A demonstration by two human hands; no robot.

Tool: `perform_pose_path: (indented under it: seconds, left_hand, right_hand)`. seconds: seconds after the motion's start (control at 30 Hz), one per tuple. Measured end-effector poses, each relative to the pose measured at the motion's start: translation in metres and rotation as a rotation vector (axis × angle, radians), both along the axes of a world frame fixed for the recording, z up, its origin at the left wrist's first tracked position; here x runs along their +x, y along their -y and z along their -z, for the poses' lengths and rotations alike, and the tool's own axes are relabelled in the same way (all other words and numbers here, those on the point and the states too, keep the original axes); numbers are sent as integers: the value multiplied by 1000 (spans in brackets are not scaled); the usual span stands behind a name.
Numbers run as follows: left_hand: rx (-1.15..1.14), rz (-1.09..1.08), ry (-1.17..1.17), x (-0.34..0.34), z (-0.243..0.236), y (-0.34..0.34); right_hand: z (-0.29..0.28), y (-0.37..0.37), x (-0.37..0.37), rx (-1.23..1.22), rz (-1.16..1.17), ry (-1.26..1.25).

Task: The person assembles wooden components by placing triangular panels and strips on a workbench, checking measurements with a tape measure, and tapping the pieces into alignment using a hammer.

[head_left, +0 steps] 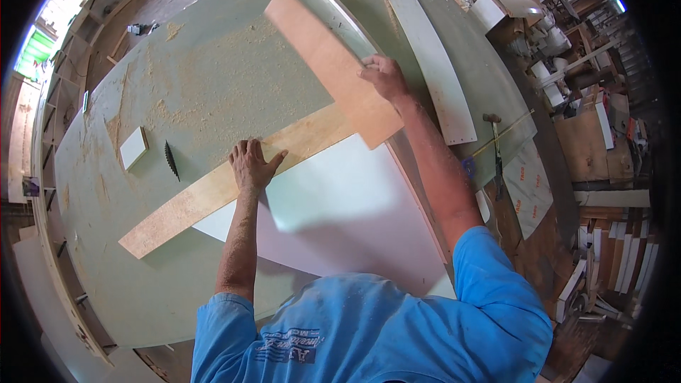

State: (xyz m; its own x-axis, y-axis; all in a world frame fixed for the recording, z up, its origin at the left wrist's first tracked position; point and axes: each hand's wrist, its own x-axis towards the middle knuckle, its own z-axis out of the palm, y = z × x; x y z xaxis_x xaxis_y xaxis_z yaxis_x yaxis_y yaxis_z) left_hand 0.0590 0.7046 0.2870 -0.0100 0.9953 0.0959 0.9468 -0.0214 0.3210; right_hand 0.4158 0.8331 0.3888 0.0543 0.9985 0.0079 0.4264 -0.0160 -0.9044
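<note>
My left hand [250,163] lies with its fingers spread on a long pale wood strip [177,206], which crosses the table diagonally. Under that strip is a large white panel [333,195], partly shaded by my body. My right hand [385,79] is closed on the right edge of an orange-brown board [323,50]. The board's near end overlaps the right end of the wood strip. Just beyond the board's right edge sits a white-edged, channel-like piece [333,7]. A long white strip [429,50] with small holes at its near end runs to the right of my right hand.
Sawdust is scattered over the greenish table [92,191]. To the left lie a small white block [133,147] and a dark toothed strip [171,161]. A hammer [497,149] rests at the right edge. Piled scraps [560,50] and stacked boards [628,255] fill the right side.
</note>
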Motion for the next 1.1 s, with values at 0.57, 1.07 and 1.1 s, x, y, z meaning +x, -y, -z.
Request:
perform_pose_path:
  seconds: [0.57, 1.07, 1.1]
  left_hand:
    - [23, 25, 17, -5, 2, 0]
    - [37, 68, -5, -3, 5, 0]
    - [57, 63, 2, -1, 6, 0]
  right_hand:
    - [54, -39, -48, 415, 147, 895]
    - [59, -11, -39, 166, 47, 738]
    - [57, -4, -35, 163, 27, 679]
